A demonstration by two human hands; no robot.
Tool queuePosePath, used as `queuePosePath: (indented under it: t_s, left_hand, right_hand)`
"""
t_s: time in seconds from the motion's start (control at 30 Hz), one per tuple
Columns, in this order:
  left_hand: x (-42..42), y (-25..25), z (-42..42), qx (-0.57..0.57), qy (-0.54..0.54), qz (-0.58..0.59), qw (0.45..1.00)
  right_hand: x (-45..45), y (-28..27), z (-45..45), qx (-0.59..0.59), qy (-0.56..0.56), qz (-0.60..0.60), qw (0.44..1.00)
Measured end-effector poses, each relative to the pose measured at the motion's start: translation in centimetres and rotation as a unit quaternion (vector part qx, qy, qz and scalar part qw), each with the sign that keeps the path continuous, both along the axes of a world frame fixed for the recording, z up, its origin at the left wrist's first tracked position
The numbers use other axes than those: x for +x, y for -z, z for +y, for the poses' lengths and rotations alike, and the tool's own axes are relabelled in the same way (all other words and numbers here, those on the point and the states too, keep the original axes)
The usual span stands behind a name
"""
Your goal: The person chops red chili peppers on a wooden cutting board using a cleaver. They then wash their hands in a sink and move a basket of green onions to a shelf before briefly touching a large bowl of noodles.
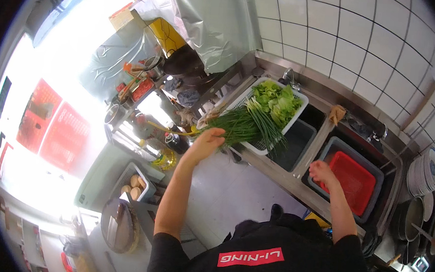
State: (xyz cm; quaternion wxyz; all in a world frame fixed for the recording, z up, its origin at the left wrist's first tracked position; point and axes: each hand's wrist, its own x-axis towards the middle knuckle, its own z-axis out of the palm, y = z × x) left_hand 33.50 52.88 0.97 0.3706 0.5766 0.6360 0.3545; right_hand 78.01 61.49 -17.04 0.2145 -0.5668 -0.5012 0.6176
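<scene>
My left hand [208,146] is beside the tips of a bundle of long green chives [237,128], its fingers partly spread and nothing visible in them. The chives lie in a white perforated plastic basket [256,151] along with green onions [262,120] and leafy lettuce [280,98]. This basket rests across the left part of a stainless steel sink. Over the front rim of the right basin is my right hand [321,172], with curled fingers; whether they enclose anything is hidden. Just right of it, a red plastic basket [353,183] sits inside a grey tub [377,189].
Another grey tub [297,146] stands in the left basin. Faucets [289,75] line the tiled wall. Stacked plates [423,173] and pans [410,216] are at right. Oil bottles [166,158], a wok [183,60] and a round chopping board [118,226] are at left.
</scene>
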Motion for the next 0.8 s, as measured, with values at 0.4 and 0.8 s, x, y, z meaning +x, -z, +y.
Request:
queuePosePath:
  t_s: [0.4, 0.8]
  left_hand:
    - [-16.6, 11.6, 27.9, -0.061, 0.029, -0.013, 0.998]
    - [-11.7, 26.2, 40.5, -0.114, 0.157, 0.207, 0.959]
  right_hand:
    - [-15.8, 6.2, 18.0, -0.042, 0.204, -0.085, 0.974]
    - [-21.0, 3.9, 12.4, -0.107, 0.288, -0.125, 0.944]
